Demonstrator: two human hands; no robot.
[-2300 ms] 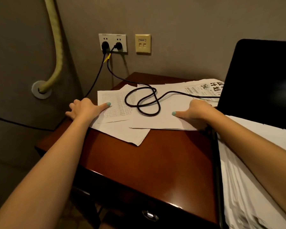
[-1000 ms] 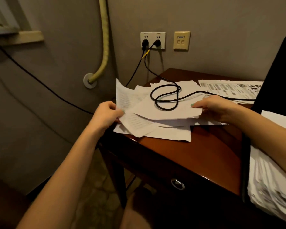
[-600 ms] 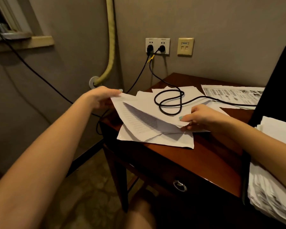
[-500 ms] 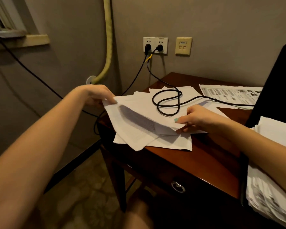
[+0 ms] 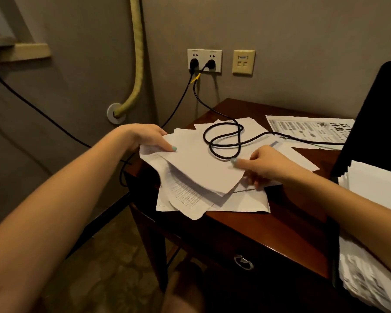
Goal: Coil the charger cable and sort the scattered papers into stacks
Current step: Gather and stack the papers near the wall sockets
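Note:
Several white papers lie in a loose, fanned pile on the left part of a dark wooden table. My left hand pinches the pile's left edge, thumb on top. My right hand holds the pile's right side, thumb on top and fingers under the upper sheets. A black charger cable lies looped on the top sheet between my hands; it runs up to a wall socket and off to the right. A printed sheet lies flat at the table's back right.
A tall stack of papers sits at the right, with a black object behind it. A yellow-wrapped pipe enters the wall at left. Another black cable runs along that wall. A drawer with a ring pull is under the tabletop.
The flat, spread sheets have been gathered from both sides into an overlapping pile. My left hand lifted the left sheets, then brought them down over the pile; the cable loop rode along on top.

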